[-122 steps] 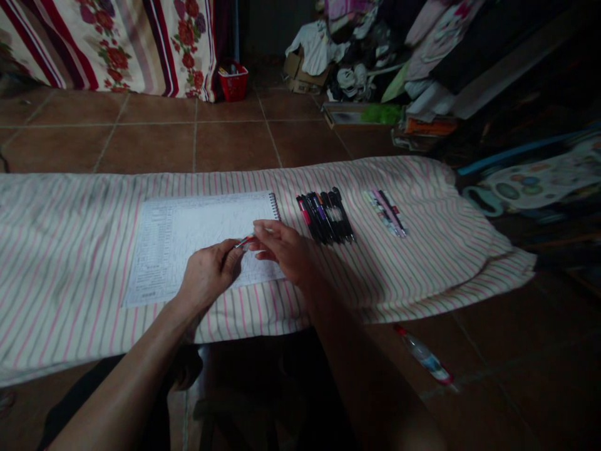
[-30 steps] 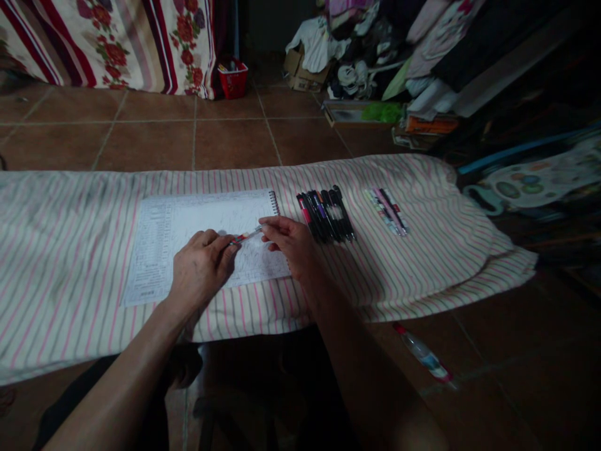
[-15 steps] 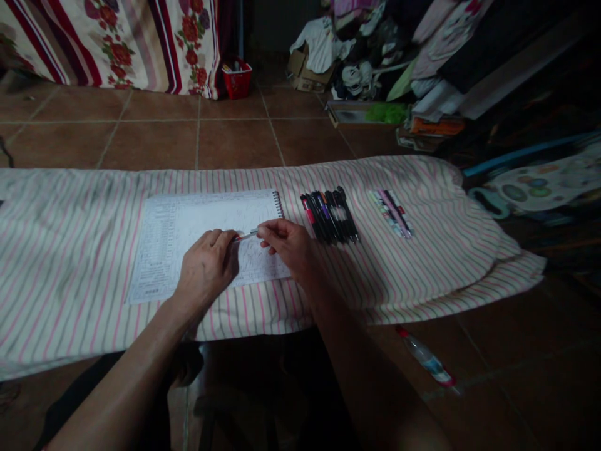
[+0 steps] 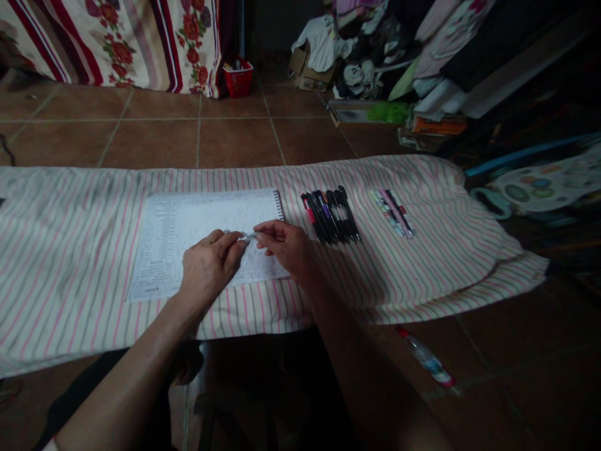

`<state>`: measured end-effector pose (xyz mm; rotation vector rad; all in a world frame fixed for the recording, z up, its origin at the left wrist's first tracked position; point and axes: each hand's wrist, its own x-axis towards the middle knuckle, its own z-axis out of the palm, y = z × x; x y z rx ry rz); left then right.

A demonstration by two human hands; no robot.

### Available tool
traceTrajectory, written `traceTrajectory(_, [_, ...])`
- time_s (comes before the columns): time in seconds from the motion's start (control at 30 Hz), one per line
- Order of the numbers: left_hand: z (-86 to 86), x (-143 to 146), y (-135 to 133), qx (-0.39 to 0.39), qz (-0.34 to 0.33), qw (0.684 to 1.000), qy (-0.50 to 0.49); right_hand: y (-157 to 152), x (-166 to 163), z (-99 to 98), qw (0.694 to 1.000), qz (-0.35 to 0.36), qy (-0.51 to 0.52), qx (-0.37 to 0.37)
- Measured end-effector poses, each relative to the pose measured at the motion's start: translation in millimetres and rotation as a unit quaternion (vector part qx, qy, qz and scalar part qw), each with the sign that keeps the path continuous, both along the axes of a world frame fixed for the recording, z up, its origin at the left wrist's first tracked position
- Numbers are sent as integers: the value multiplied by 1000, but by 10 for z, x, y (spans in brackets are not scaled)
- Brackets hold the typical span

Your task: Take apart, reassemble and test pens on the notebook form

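Observation:
A thin pen (image 4: 248,235) is held between both hands over an open spiral notebook (image 4: 197,225). My left hand (image 4: 209,263) is closed round the pen's near end, which is hidden in the fingers. My right hand (image 4: 284,246) pinches the far end with thumb and fingertips. The notebook lies on a pink-striped cloth (image 4: 70,250) covering a low surface. Just right of my right hand lies a row of several dark pens (image 4: 331,216).
A smaller group of pens (image 4: 392,213) lies further right on the cloth. A plastic bottle (image 4: 425,357) lies on the tiled floor at the right. A red basket (image 4: 238,78), a floral cloth (image 4: 117,37) and piled clutter (image 4: 375,56) stand behind.
The hands have drawn closer together along the pen, so the red part that showed between them is now hidden. The view shifted slightly.

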<state>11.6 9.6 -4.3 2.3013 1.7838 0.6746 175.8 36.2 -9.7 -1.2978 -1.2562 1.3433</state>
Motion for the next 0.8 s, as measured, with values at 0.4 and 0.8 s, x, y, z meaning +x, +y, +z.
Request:
traceTrajectory(0.4, [-28,4,-2,11,-16,999,-35,-1,-13,22,1000,-7,7,-18])
traceTrajectory(0.8, [18,0,-3,-4,4,999,-47,8,9,-8,1000,-11,12,-8])
